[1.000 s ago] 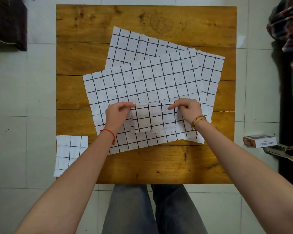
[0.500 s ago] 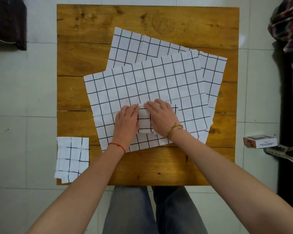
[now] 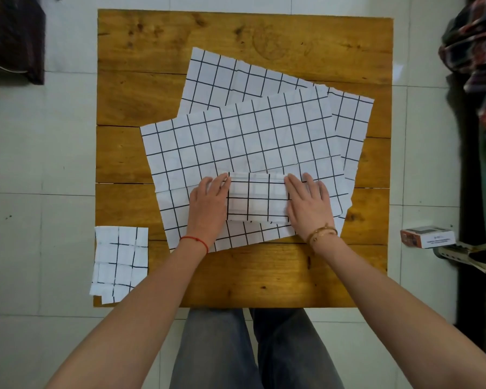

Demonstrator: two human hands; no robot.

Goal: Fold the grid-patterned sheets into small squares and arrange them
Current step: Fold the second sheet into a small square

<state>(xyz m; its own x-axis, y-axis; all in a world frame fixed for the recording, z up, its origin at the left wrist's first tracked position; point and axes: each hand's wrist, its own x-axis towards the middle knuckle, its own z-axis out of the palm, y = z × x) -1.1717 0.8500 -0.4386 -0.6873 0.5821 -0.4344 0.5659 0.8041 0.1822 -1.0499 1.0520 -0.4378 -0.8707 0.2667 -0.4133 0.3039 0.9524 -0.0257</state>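
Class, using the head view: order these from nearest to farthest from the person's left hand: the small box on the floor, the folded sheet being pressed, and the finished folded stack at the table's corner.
1. Folded sheet: touching the left hand, on its right.
2. Finished folded stack: near left table corner.
3. Small box: on the floor, far right.

A single head-worn wide-angle view looks steeply down from close above onto the wooden table (image 3: 264, 35), the tiled floor (image 3: 40, 153) around it.
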